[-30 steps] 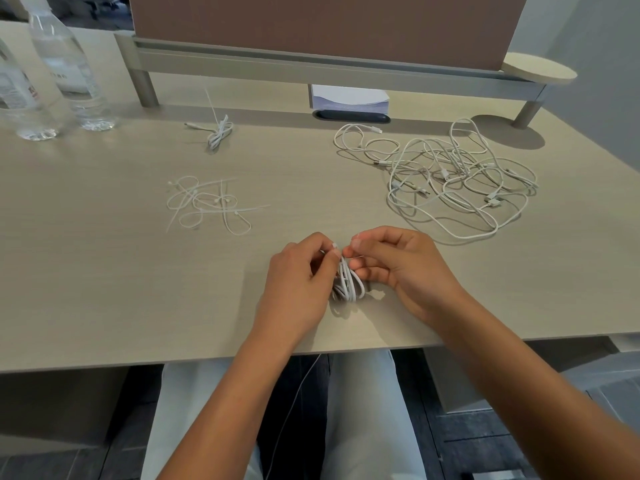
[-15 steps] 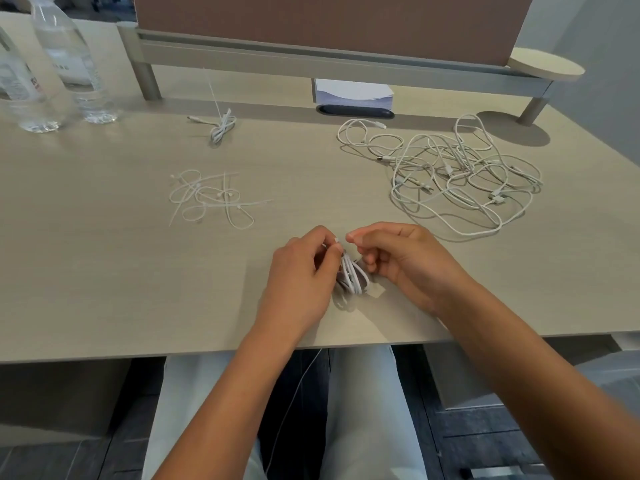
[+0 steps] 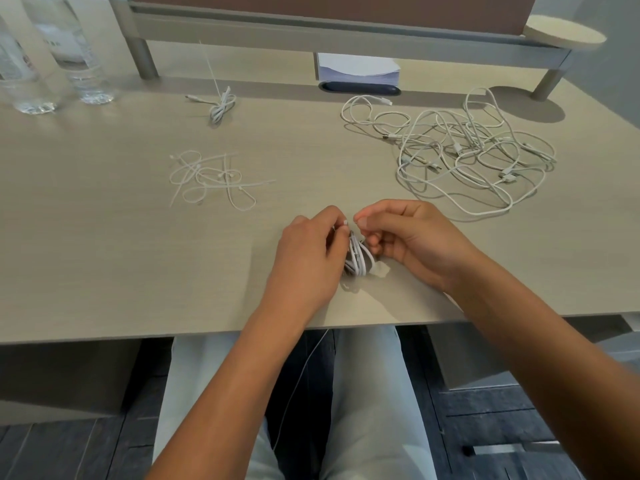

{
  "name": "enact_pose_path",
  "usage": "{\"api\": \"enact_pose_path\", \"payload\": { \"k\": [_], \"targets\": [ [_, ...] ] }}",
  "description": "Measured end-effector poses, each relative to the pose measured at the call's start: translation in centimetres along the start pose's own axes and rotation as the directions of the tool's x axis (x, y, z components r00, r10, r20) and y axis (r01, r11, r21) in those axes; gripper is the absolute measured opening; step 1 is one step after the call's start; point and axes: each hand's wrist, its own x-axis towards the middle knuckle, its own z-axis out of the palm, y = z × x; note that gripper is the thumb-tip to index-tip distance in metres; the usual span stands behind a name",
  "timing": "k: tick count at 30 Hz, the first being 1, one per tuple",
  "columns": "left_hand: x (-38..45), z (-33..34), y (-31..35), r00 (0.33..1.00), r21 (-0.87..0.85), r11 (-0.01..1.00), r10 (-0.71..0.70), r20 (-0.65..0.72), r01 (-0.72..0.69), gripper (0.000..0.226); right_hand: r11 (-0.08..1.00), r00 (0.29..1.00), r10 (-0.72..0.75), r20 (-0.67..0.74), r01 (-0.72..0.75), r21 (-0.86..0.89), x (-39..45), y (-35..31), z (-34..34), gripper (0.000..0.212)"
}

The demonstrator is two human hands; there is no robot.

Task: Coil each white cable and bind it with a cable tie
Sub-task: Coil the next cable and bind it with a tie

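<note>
Barely any shift since before: my left hand [image 3: 308, 258] and right hand [image 3: 412, 237] still pinch the coiled white cable [image 3: 358, 259] near the desk [image 3: 104, 271] front edge. Two water bottles [image 3: 74, 50] stand far left, loose cable ties [image 3: 211, 178] mid-left, tangled cables [image 3: 467, 150] right, one bound coil [image 3: 221, 105] behind.

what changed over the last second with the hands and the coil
Very little. Both hands stay at the coiled cable near the desk's front edge: the left hand keeps its grip, and the right hand keeps pinching at the coil's top. The cable ties, loose cables and bound cable did not move.
</note>
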Motion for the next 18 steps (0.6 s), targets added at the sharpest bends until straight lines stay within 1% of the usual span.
{"api": "enact_pose_path", "payload": {
  "k": [4, 8, 12, 14, 18],
  "targets": [
    [-0.1, -0.1, 0.1, 1.000, 0.018, 1.000, 0.009, 0.003, -0.009, 0.014, 1.000, 1.000, -0.012, 0.001, 0.012, -0.004, 0.1, 0.1, 0.0, 0.018],
    [0.0, -0.2, 0.5, 1.000, 0.047, 0.999, 0.016, 0.017, -0.017, 0.013, 0.999, 1.000, -0.020, 0.015, 0.021, -0.024, 0.0, 0.1, -0.1, 0.011],
    [0.1, -0.4, 0.9, 0.999, 0.084, 0.996, 0.018, 0.036, -0.021, 0.013, 0.998, 0.999, -0.036, 0.016, 0.037, -0.042, 0.0, 0.2, -0.1, 0.010],
    [0.2, -0.6, 1.0, 0.999, 0.087, 0.996, 0.011, 0.045, -0.015, 0.012, 0.996, 0.998, -0.056, 0.000, 0.056, -0.073, -0.1, 0.2, -0.1, 0.009],
    [0.5, -1.0, 1.5, 0.997, 0.129, 0.991, 0.013, 0.081, -0.023, 0.012, 0.973, 0.990, -0.134, -0.039, 0.124, -0.194, -0.4, 0.2, -0.2, 0.006]
  ]
}}
